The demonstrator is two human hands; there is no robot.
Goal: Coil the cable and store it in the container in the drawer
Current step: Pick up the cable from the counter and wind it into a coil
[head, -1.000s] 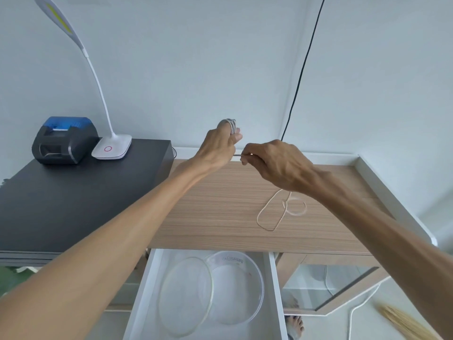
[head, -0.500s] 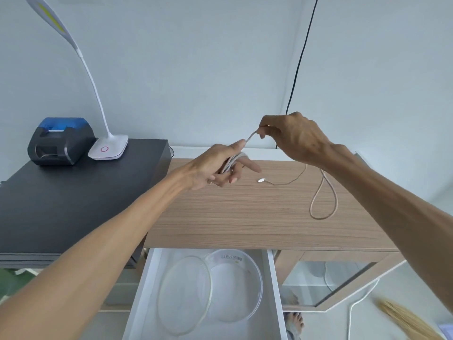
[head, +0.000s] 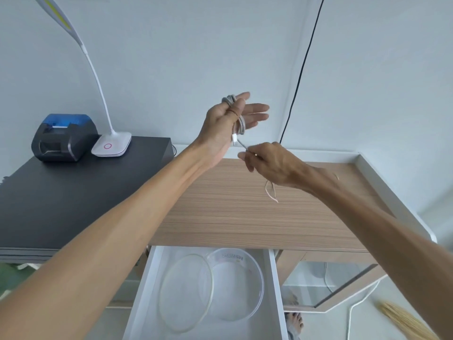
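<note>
Nearest you, at six o'clock, the white drawer (head: 274, 285) stands pulled open. Inside it the round clear plastic container (head: 241, 282) sits bare, and its clear round lid (head: 185, 293) leans off against its nine o'clock side. Nothing is stored yet, so the final step is wholly ahead of you.

Beyond the drawer, the wood-grain desktop (head: 220, 217) carries a short loose loop of the pale braided cable (head: 239, 123), visible at about three o'clock just under your wrist. That tail appears to be all that remains unwound.

Higher up, your right hand (head: 272, 163) pinches the cable's running length tight between thumb and fingertips, drawing it taut toward your other hand at eleven o'clock. Your left hand (head: 228, 123) is raised near twelve o'clock, palm turned to you, fingers spread wide rather than closed. It grips nothing outright; the cable is wound around it in several grey turns running from the index finger down across the palm, and a white connector hangs at the heel of the hand.

By my reading you are well through the coiling: most of the length is on the hand, with a turn or two left. After that, you must slip the bundle off without letting it spring apart and lower it into the container.

The cable looks thin, soft and fabric-sheathed, its turns lying close but slightly uneven.
</note>
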